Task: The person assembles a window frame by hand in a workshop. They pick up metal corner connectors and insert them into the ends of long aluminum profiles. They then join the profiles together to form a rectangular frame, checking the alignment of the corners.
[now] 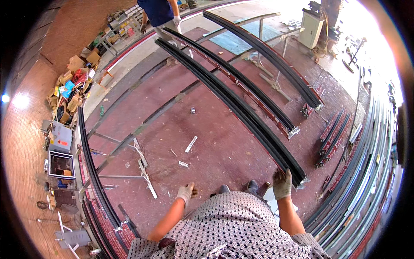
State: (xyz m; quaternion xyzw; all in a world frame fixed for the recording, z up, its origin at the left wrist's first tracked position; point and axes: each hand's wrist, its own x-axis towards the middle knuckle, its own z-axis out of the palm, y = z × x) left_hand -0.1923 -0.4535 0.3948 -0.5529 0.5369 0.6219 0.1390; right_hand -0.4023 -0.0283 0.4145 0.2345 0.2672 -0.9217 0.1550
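Observation:
A long bundle of black profiles (233, 105) with a red strip along its side slants from the far left to a spot just ahead of me. Its near end is in the grip of my right hand (282, 184), in a light work glove with bare fingertips. My left hand (187, 193), gloved alike, hangs over the floor, its fingers loosely bent around nothing. Beyond lie a second black profile bundle (246, 90) and a third bundle (267, 56), both resting on metal rails (172, 100). A person in a dark blue top (157, 13) stands by the far ends.
More black profiles (95, 172) line the left side. Many long profiles (353, 194) lie on the right, beside short red-and-black bundles (334, 138). Scraps such as a white strip (191, 144) dot the reddish floor. Cardboard boxes (75, 64) are heaped at the left wall; a cabinet (310, 29) stands back right.

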